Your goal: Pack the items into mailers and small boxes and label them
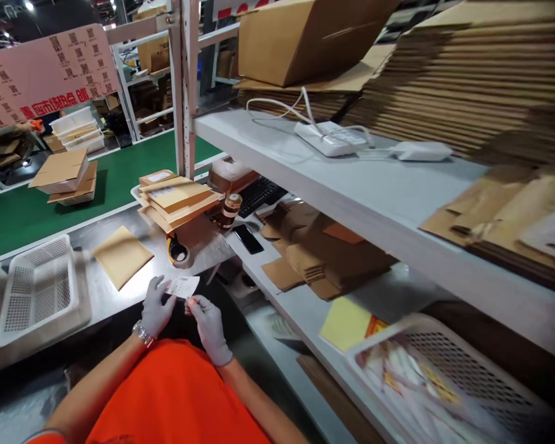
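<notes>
A small white printed label (184, 286) is held between my two gloved hands, just off the front edge of the metal table. My left hand (158, 308), a watch on its wrist, has the label's left end between thumb and fingers. The fingertips of my right hand (209, 325) pinch its lower right corner. Just beyond, on the table, lies a flat yellow padded envelope (123, 256). A roll of tape (177, 250) is close past the label, in front of a pile of envelopes (180, 198).
A white perforated basket (39, 287) sits at left, beside a green conveyor (115, 176) carrying stacked boxes (67, 172). Shelving on the right holds a power strip (328, 139), flat cardboard (462, 80), a phone (248, 238) and another basket (472, 364). A jar (232, 206) stands near a keyboard (261, 196).
</notes>
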`<move>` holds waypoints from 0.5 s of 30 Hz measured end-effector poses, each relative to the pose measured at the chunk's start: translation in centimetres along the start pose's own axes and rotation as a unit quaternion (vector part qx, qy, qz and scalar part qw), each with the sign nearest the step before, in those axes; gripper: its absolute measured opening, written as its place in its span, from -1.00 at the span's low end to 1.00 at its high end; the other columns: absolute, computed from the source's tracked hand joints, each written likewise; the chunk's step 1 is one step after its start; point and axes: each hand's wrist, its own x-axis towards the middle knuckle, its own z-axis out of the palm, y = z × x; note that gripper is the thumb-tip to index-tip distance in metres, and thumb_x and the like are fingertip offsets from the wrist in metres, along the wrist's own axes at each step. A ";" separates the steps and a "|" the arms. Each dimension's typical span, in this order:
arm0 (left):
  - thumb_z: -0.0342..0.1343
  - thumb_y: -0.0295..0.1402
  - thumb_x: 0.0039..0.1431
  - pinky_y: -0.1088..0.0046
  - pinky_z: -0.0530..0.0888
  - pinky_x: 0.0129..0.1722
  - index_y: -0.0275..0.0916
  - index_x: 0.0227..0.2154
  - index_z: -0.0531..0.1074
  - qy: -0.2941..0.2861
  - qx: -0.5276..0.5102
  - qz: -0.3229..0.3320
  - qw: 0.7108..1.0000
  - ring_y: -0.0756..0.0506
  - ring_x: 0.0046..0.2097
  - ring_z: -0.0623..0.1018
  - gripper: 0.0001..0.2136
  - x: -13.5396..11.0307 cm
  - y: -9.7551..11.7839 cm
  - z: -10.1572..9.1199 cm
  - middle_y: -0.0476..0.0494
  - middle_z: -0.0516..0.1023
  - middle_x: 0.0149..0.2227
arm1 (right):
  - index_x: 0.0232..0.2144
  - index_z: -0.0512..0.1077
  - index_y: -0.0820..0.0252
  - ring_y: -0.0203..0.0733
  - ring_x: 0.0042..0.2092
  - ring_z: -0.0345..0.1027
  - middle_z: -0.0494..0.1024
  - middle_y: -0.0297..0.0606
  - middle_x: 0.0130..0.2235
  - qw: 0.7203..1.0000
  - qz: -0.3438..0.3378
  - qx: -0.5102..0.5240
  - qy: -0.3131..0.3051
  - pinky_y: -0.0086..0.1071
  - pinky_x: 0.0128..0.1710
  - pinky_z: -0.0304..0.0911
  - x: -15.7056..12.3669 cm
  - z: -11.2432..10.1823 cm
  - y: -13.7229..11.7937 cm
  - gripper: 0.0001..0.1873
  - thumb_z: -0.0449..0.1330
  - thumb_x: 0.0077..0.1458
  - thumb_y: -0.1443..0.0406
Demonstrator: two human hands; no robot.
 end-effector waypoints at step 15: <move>0.37 -0.46 0.18 0.31 0.61 -0.01 -0.25 -0.49 0.68 -0.083 -0.157 -0.186 0.966 -0.20 -0.20 0.64 -0.87 -2.2 4.0 1.4 -0.18 0.71 -0.38 | -0.51 0.54 0.07 -0.20 -0.38 0.30 0.53 -0.35 -0.46 0.995 0.022 -0.037 -0.092 -0.30 -0.31 0.26 -1.1 -2.8 0.2 -0.74 0.34 0.11 0.08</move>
